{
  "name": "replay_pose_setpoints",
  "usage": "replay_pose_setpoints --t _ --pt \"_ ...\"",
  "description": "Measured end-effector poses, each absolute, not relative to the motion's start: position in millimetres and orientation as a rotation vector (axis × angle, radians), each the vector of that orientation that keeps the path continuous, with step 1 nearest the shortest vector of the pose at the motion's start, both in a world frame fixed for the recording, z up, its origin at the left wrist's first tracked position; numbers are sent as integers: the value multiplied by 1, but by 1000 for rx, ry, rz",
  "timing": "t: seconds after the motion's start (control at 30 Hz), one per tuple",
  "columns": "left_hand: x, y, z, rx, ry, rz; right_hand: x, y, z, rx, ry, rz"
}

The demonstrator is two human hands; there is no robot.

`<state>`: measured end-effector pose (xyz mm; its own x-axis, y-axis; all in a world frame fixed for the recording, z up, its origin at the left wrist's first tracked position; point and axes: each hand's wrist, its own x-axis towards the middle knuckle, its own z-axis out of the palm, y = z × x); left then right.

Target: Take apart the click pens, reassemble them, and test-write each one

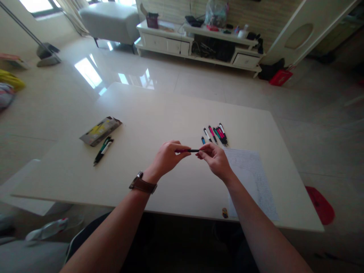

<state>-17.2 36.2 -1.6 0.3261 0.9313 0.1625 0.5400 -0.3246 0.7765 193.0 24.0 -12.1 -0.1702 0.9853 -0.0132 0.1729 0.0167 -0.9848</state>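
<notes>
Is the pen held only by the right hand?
No, the left hand grips one end of the pen while the right hand holds the other.

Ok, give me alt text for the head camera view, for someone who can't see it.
A left hand and right hand hold one pen between them above a white table. To the right lie more pens and a written sheet; to the left, a box beside other pens.
</notes>
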Motion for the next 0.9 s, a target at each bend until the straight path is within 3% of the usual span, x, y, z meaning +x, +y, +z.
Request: replay_pose_setpoints --t 0.2,0.9 --pt "-16 36 -3 2034 1217 795 199 25 -16 -1462 -1587 1202" --pt "-18 39 -4 1925 1246 829 200 26 -11 -1355 -1692 1169"
